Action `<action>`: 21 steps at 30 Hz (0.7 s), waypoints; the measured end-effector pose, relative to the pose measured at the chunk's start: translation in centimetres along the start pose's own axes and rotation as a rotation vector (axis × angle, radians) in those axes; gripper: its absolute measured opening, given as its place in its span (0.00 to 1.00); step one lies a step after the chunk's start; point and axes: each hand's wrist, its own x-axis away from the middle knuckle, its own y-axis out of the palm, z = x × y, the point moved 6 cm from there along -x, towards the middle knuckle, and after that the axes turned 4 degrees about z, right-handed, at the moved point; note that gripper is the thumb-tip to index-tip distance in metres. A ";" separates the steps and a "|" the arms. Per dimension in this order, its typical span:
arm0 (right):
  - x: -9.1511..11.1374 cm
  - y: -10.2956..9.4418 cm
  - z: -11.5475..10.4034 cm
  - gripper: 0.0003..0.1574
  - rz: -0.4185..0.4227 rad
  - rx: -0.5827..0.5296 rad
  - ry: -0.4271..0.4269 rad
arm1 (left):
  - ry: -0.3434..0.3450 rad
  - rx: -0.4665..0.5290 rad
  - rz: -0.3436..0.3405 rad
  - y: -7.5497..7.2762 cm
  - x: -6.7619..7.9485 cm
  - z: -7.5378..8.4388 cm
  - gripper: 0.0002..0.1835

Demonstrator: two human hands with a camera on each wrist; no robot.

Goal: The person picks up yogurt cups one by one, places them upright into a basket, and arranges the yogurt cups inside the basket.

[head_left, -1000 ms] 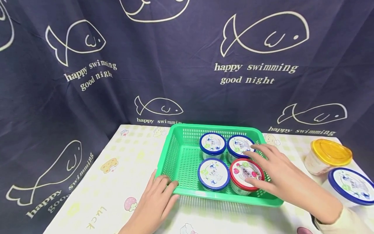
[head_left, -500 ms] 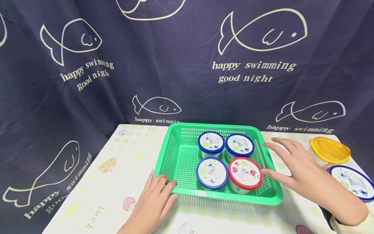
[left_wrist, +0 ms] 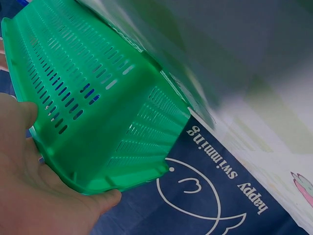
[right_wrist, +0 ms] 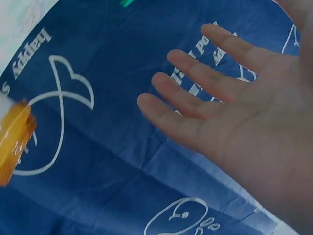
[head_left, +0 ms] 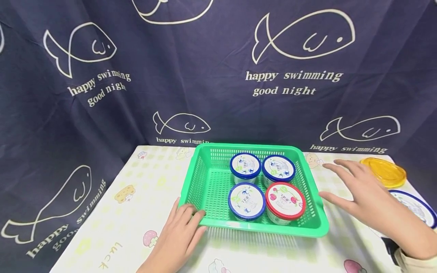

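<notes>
A green plastic basket [head_left: 213, 185] holds three tubs with blue lids, the back left [head_left: 245, 166], back right [head_left: 279, 168] and front left [head_left: 246, 201], and a red-lidded tub [head_left: 285, 201] at front right. My left hand [head_left: 181, 231] grips the basket's front left corner, its fingers over the rim; the left wrist view shows the thumb and fingers around that corner. Just right of the basket, my right hand [head_left: 370, 197] hovers with spread fingers and holds nothing. The right wrist view shows its palm [right_wrist: 254, 112] bare.
A tub with a yellow lid [head_left: 385, 173] stands on the far right of the table. In front of it a blue-lidded tub [head_left: 418, 206] is partly hidden by my right forearm. The patterned tablecloth [head_left: 136, 212] meets a dark blue fish-print curtain [head_left: 222, 76] at the back.
My right hand has left the red-lidded tub and moved right, out of the basket, with nothing in it. The left hand keeps its place on the basket corner.
</notes>
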 end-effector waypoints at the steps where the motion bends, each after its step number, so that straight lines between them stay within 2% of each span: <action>1: 0.1 -0.1 0.4 0.44 -0.002 0.015 0.013 | 0.001 0.001 0.000 0.0 0.0 0.0 0.16; 7: 0.7 -0.9 2.6 0.45 -0.045 0.119 0.119 | -0.004 0.004 -0.011 0.0 0.0 0.0 0.16; 14: 1.5 -1.7 4.8 0.42 -0.067 0.165 0.214 | -0.009 0.001 -0.014 0.0 0.0 -0.1 0.16; 21: 2.8 -1.6 7.6 0.51 -0.166 0.221 0.342 | -0.011 0.003 -0.019 0.1 -0.1 -0.1 0.16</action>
